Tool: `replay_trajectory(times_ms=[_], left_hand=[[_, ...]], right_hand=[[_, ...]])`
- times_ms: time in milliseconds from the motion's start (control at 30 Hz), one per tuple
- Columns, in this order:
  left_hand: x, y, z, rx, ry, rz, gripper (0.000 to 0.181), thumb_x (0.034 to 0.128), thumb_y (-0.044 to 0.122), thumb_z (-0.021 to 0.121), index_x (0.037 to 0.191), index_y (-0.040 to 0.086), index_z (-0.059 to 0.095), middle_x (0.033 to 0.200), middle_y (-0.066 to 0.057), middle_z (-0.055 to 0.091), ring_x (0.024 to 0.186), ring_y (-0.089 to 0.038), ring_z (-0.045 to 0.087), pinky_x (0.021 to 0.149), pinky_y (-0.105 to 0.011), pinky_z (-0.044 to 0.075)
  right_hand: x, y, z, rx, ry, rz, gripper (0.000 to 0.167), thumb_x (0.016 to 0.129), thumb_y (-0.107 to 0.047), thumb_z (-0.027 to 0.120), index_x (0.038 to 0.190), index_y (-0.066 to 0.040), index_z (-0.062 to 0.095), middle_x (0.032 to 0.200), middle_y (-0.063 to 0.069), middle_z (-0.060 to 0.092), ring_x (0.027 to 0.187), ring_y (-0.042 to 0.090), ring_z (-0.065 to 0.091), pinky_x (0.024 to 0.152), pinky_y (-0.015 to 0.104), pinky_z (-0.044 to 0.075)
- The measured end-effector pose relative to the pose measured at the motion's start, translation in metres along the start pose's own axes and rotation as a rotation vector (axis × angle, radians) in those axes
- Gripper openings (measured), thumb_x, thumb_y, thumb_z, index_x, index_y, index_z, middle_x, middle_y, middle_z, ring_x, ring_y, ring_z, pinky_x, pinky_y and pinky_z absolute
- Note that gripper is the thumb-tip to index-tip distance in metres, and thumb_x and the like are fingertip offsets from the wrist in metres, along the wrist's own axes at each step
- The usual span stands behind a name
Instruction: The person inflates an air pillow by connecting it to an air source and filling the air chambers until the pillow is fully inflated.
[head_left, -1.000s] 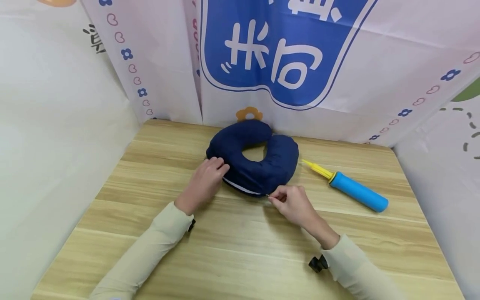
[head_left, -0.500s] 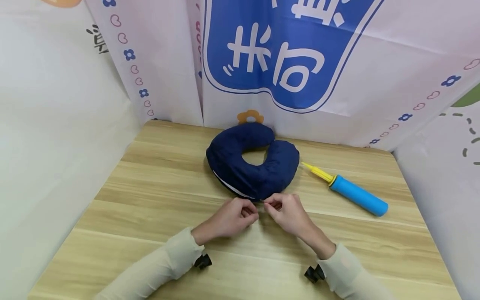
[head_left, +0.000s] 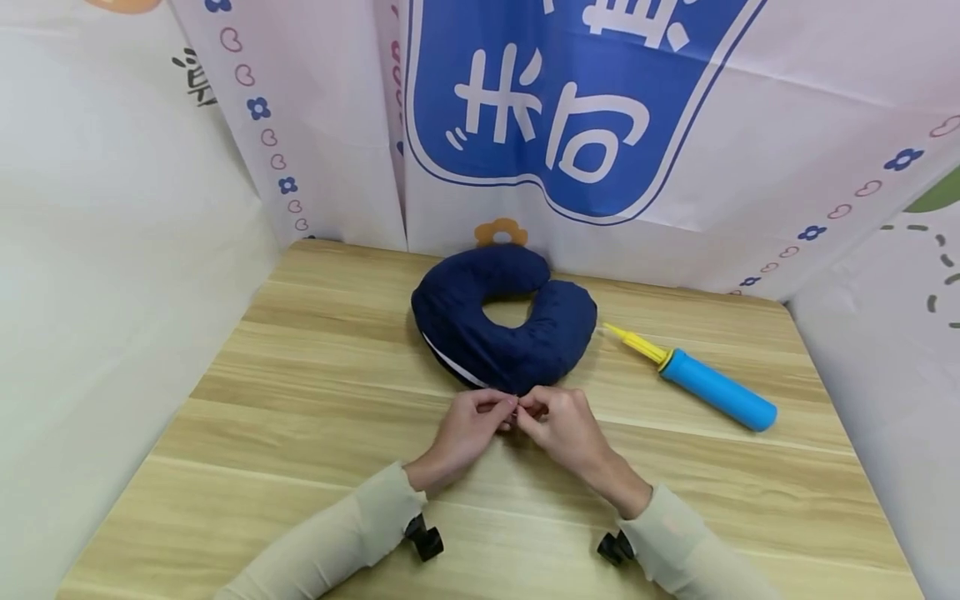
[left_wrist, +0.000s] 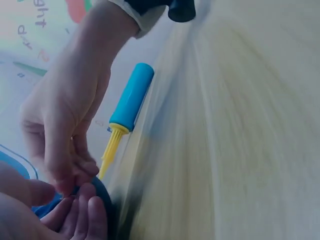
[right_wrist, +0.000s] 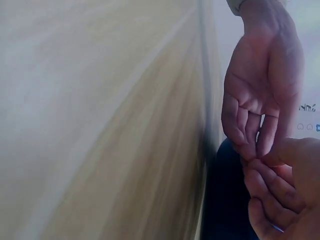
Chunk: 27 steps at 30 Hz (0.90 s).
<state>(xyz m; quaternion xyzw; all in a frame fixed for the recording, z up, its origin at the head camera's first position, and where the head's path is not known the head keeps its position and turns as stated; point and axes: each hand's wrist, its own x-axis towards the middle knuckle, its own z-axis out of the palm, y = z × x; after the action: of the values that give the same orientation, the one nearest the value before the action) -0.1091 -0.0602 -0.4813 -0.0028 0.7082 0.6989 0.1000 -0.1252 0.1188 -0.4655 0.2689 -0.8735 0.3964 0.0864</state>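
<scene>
A navy blue neck pillow (head_left: 480, 325) lies on the table, its opening toward the back. Along its front left edge an open zipper (head_left: 453, 362) shows a white strip. My right hand (head_left: 566, 429) pinches the zipper pull at the pillow's near edge; the fingers cover the small pull. Beside it, my left hand (head_left: 465, 429) grips the pillow's edge between thumb and fingers, the fingertips of both hands meeting. In the left wrist view, the right hand (left_wrist: 65, 115) comes down onto the blue fabric. The right wrist view has the left hand (right_wrist: 265, 85), palm visible, fingers curled at the edge.
A blue hand pump (head_left: 720, 389) with a yellow nozzle lies right of the pillow, nozzle pointing at it. The wooden table (head_left: 300, 400) is bounded by a printed cloth (head_left: 337, 125) behind and white sheets on both sides.
My left hand has left the pillow's left side and come right and nearer, to the right hand's fingertips. The right hand has slid left along the edge, and the zipper's white strip has shortened.
</scene>
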Motion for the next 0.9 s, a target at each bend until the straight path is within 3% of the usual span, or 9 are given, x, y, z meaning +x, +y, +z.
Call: replay_trajectory(times_ms=[167,300,400,467,533,633,700,767,900], left_hand=[[0.003,-0.002,-0.002,-0.116,0.066,-0.043,0.023,0.1017,0.012,0.071,0.114,-0.007,0.076,0.102,-0.013,0.079,0.082,-0.006,0.072,0.076,-0.024,0.062],[0.004,-0.002,-0.009,-0.176,0.045,-0.062,0.024,0.1002,0.009,0.072,0.115,-0.009,0.075,0.099,-0.01,0.08,0.082,-0.007,0.074,0.076,-0.024,0.062],[0.006,-0.001,-0.015,-0.139,0.014,-0.038,0.021,0.1005,0.009,0.072,0.113,-0.008,0.076,0.096,-0.013,0.08,0.082,-0.011,0.076,0.075,-0.024,0.063],[0.008,0.001,-0.019,-0.009,0.004,0.032,0.018,0.1008,0.009,0.071,0.108,-0.006,0.078,0.093,-0.013,0.081,0.08,-0.013,0.077,0.072,-0.023,0.062],[0.009,0.006,-0.023,0.188,0.004,0.132,0.014,0.1011,0.009,0.071,0.102,-0.002,0.078,0.09,-0.012,0.081,0.077,-0.015,0.077,0.068,-0.021,0.06],[0.007,0.016,-0.025,0.56,0.053,0.332,0.01,0.0998,0.008,0.07,0.094,0.003,0.076,0.084,-0.007,0.079,0.071,-0.013,0.075,0.062,-0.018,0.057],[0.006,0.023,-0.025,0.738,0.083,0.436,0.01,0.0985,0.007,0.069,0.091,0.005,0.074,0.08,-0.004,0.076,0.067,-0.011,0.071,0.06,-0.018,0.054],[0.004,0.03,-0.026,0.863,0.109,0.522,0.009,0.0971,0.006,0.069,0.088,0.006,0.071,0.077,-0.002,0.071,0.064,-0.008,0.065,0.059,-0.019,0.051],[0.004,0.041,-0.028,0.996,0.13,0.632,0.012,0.0959,0.005,0.07,0.084,0.008,0.067,0.073,-0.001,0.062,0.062,-0.009,0.057,0.056,-0.023,0.047]], right_hand=[[0.005,0.0,0.007,0.014,0.026,-0.024,0.012,0.089,-0.002,0.078,0.082,-0.011,0.078,0.077,-0.001,0.078,0.069,0.004,0.072,0.064,0.02,0.06],[0.007,0.004,0.008,0.064,0.009,-0.04,0.01,0.091,-0.004,0.079,0.085,-0.011,0.078,0.079,-0.001,0.079,0.071,0.005,0.073,0.067,0.024,0.062],[0.008,0.005,0.006,0.084,-0.033,-0.038,0.006,0.093,-0.006,0.079,0.091,-0.012,0.079,0.085,-0.001,0.08,0.077,0.008,0.074,0.071,0.03,0.064],[0.009,0.004,0.003,0.078,-0.051,-0.033,0.005,0.094,-0.008,0.079,0.096,-0.012,0.079,0.089,0.0,0.08,0.081,0.01,0.075,0.073,0.034,0.065],[0.011,0.002,0.0,0.052,-0.043,-0.051,0.006,0.094,-0.008,0.08,0.099,-0.011,0.079,0.093,0.001,0.08,0.084,0.012,0.076,0.075,0.038,0.065],[0.015,0.0,-0.003,-0.029,0.014,-0.137,0.013,0.092,-0.007,0.082,0.104,-0.008,0.079,0.098,0.003,0.079,0.089,0.015,0.075,0.078,0.038,0.064],[0.018,0.0,-0.004,-0.097,0.065,-0.224,0.019,0.089,-0.006,0.085,0.107,-0.006,0.078,0.101,0.004,0.078,0.092,0.018,0.073,0.08,0.037,0.063],[0.021,0.0,-0.003,-0.167,0.109,-0.312,0.026,0.085,-0.005,0.087,0.11,-0.004,0.078,0.104,0.006,0.076,0.095,0.02,0.071,0.083,0.035,0.061],[0.028,0.001,0.001,-0.279,0.172,-0.435,0.032,0.082,-0.005,0.091,0.11,-0.002,0.077,0.106,0.01,0.071,0.094,0.025,0.065,0.085,0.036,0.057]])
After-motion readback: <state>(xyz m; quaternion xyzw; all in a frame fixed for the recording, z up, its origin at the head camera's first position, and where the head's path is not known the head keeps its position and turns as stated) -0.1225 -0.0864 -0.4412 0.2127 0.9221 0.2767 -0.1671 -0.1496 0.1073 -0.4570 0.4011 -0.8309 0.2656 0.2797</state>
